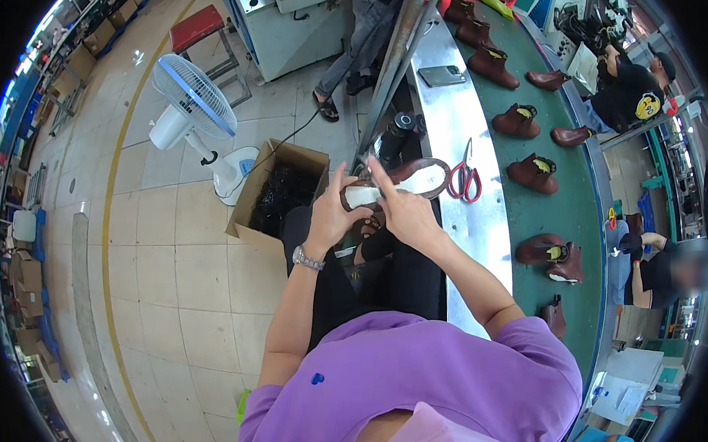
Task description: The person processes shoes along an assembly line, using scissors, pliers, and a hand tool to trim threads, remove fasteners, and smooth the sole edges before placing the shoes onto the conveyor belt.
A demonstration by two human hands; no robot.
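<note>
A brown shoe (pixel 415 171) lies sole-up over my lap, showing a white insole (pixel 415 183) inside its rim. My left hand (pixel 334 210) grips the heel end, fingers raised, a watch on the wrist. The toe-side middle is under my right hand (pixel 401 211), whose fingers press on the white insole with the index finger pointing up. Both hands hold the shoe against the edge of the metal bench (pixel 468 216).
Red-handled scissors (pixel 464 181) and a phone (pixel 441 75) lie on the metal bench. Several brown boots (pixel 532 174) ride the green conveyor (pixel 575 211). An open cardboard box (pixel 278 194) and a white fan (pixel 195 101) stand on the floor to my left. Other people work across the belt.
</note>
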